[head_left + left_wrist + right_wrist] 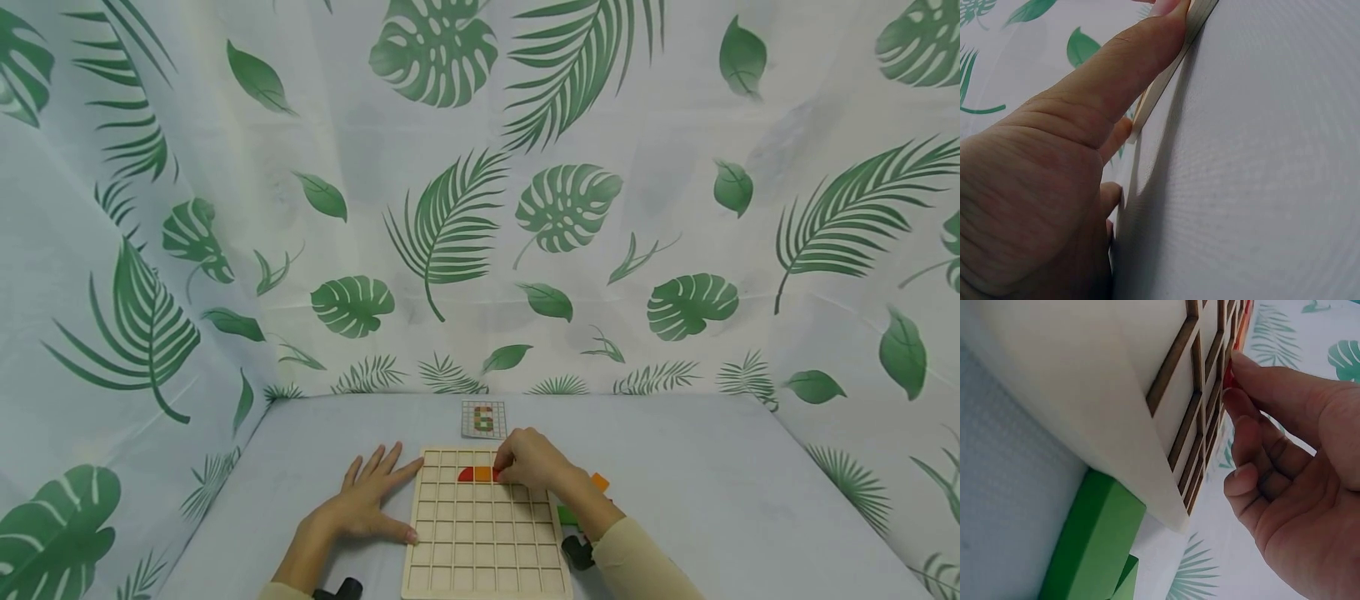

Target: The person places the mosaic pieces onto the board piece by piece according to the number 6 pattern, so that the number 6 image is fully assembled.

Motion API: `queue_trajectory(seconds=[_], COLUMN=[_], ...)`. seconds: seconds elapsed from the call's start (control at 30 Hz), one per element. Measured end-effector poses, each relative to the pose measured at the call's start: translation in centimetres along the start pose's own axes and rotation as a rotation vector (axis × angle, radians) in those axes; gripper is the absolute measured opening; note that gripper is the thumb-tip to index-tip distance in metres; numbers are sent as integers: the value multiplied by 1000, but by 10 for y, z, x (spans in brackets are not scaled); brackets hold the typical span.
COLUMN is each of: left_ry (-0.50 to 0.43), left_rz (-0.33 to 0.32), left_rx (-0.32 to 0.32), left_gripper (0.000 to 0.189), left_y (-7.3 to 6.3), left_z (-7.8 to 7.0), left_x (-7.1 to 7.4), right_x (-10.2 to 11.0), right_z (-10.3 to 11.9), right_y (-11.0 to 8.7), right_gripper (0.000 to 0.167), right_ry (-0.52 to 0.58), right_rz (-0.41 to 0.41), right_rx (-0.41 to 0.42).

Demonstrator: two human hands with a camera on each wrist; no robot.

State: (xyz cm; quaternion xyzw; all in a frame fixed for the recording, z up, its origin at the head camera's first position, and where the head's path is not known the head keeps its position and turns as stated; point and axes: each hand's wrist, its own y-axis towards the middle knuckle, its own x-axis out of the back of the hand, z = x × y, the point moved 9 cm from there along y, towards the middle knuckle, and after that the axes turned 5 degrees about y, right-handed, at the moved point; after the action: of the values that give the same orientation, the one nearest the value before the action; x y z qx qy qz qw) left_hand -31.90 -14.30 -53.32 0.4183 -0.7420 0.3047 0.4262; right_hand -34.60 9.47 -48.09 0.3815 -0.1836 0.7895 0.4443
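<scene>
Gridded board, perhaps 3 blocks inside

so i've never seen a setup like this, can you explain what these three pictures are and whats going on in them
There is no machine here: these are a person's two bare hands. The wide picture comes from a camera on the head, looking forward and down. The other two come from cameras on the left and right wrists, each close to its own hand.

On the pale cloth lies a wooden grid board, with a pattern card beyond it and a green block and an orange block to its right.

The left hand, fingers spread, touches the board's left edge. The right hand pinches a red piece beside an orange square and a rounded red tile on the board.
</scene>
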Motion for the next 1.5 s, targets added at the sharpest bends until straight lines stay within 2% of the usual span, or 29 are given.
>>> queue_trajectory(seconds=[0.17, 0.33, 0.6, 0.83, 1.0, 1.17, 1.5], left_ry=[0, 0, 3, -10, -9, -8, -8], left_rz=[2, 7, 3, 11, 11, 5, -1], left_rx=[-1, -4, -11, -11, -6, -2, -4], left_gripper=[116, 116, 116, 116, 116, 116, 117], left_y=[0, -1, 0, -1, -2, -2, 0], left_z=[-1, -2, -2, -1, -1, 0, -1], left_x=[1, 1, 1, 2, 2, 1, 0], right_x=[5, 20, 44, 62, 67, 66, 56], right_z=[1, 2, 2, -8, -20, -31, -36], right_y=[-4, -14, -41, -66, -77, -85, -87], right_gripper=[3, 16, 23, 22, 24, 26, 29], right_ry=[13, 17, 58, 83, 84, 103, 161], right_rz=[-7, -77, -139, -169, -151, -100, 29], right_rx=[10, -12, 2, 10, -4, -10, -44])
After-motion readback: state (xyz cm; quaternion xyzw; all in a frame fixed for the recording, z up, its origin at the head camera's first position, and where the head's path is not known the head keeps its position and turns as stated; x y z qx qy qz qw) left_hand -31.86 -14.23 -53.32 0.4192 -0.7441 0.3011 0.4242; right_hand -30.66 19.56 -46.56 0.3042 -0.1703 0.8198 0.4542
